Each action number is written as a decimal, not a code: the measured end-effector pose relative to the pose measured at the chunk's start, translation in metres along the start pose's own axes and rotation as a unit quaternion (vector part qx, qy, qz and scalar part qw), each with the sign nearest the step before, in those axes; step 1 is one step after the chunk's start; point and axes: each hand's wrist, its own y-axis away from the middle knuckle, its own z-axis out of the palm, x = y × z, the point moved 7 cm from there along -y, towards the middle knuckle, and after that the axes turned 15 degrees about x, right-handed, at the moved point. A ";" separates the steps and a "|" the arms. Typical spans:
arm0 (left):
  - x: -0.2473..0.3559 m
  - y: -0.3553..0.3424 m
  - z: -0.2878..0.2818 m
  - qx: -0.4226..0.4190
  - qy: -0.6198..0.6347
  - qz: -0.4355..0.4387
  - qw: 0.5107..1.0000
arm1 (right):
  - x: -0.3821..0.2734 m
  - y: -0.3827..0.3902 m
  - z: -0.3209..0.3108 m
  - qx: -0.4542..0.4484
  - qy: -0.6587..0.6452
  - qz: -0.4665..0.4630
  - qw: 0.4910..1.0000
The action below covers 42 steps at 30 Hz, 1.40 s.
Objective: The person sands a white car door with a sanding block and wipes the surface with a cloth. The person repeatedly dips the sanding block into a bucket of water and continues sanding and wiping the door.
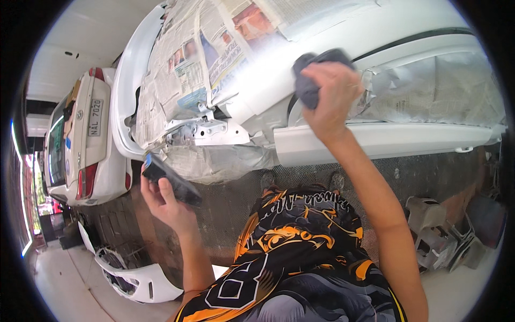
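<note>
Wiping, likely: your right hand (333, 96) clutches bunched dark-grey cloth (307, 83) at far white car panel (268, 70), left hand (171, 206) grips dark oblong object (180, 185); next probably needs light pressure.

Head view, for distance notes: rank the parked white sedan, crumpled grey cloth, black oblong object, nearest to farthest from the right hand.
1. Crumpled grey cloth, in right hand
2. Black oblong object, in left hand
3. Parked white sedan, far left
</note>
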 end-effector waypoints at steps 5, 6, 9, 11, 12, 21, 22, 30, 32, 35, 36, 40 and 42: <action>0.004 0.007 0.029 -0.067 0.073 -0.034 0.994 | -0.101 0.089 0.078 -0.168 -0.099 -0.101 0.976; 0.008 0.008 0.033 -0.082 0.092 -0.034 0.992 | -0.114 0.100 0.085 -0.197 -0.114 -0.099 0.969; 0.018 0.007 0.039 -0.111 0.133 -0.052 0.984 | -0.127 0.101 0.070 -0.204 -0.236 0.028 0.950; 0.015 0.010 0.043 -0.135 0.144 -0.102 0.975 | -0.114 0.091 0.037 -0.192 -0.303 0.128 0.925; 0.010 0.014 0.047 -0.156 0.143 -0.141 0.967 | -0.105 0.086 0.023 -0.170 -0.322 0.198 0.910; -0.011 0.088 0.117 -0.358 0.165 -0.407 0.824 | -0.083 0.061 -0.033 -0.005 -0.354 0.517 0.780; -0.008 0.090 0.122 -0.364 0.165 -0.404 0.823 | -0.080 0.059 -0.042 -0.014 -0.349 0.529 0.773; 0.005 0.091 0.151 -0.424 0.155 -0.344 0.823 | -0.048 0.083 -0.071 0.066 -0.359 0.747 0.555; 0.007 0.096 0.153 -0.420 0.109 -0.222 0.873 | -0.054 0.085 -0.068 0.104 -0.381 0.775 0.493; 0.036 0.117 0.152 -0.495 -0.003 0.179 0.850 | -0.072 0.087 -0.059 0.110 -0.393 0.811 0.418; 0.042 0.120 0.148 -0.491 -0.008 0.229 0.840 | -0.072 0.083 -0.062 0.119 -0.397 0.805 0.424; 0.046 0.110 0.147 -0.514 -0.052 0.303 0.801 | -0.051 0.076 -0.086 0.151 -0.392 0.804 0.421; 0.045 0.098 0.153 -0.460 -0.094 0.350 0.811 | -0.030 0.071 -0.104 0.166 -0.391 0.790 0.442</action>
